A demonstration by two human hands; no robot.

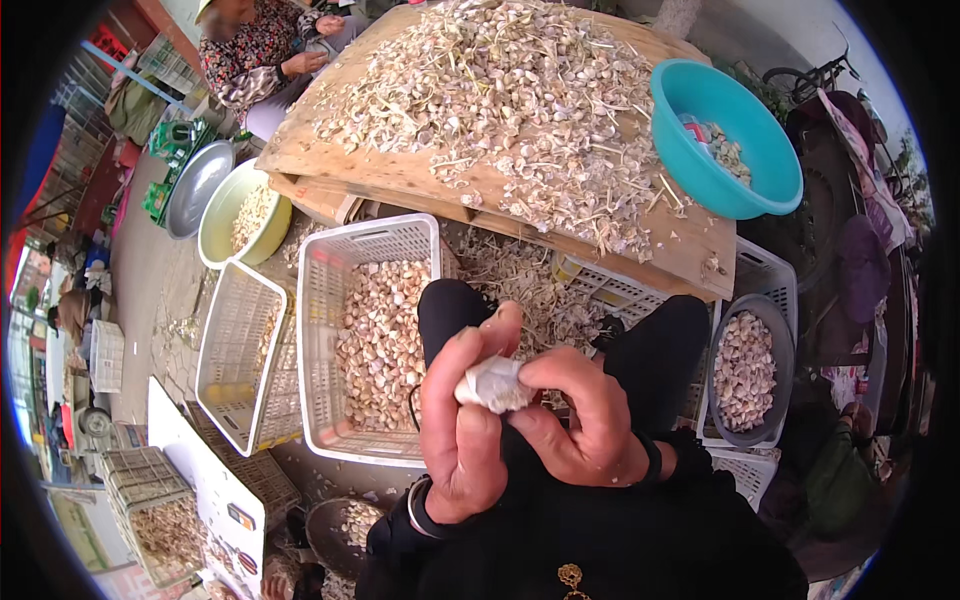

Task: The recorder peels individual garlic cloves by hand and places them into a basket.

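Observation:
A garlic clove (493, 382) with pale papery skin is pinched between my two hands, above my lap. My left hand (465, 427) grips its left end between thumb and fingers. From the other side, the thumb and forefinger of my right hand (577, 420) hold the clove's right end and loose skin. Left of my knees stands a white plastic crate (367, 231), and many garlic cloves (382, 345) fill its bottom. Beyond my knees, a wooden table (330, 169) bears a large heap of garlic cloves and dry skins (495, 82).
A turquoise basin (772, 169) sits on the table's right corner. A grey basin (784, 375) of cloves rests on a crate at right. At left are a yellow basin (277, 225), a second crate (225, 352) and a white board (202, 465). Another person (247, 67) sits beyond the table.

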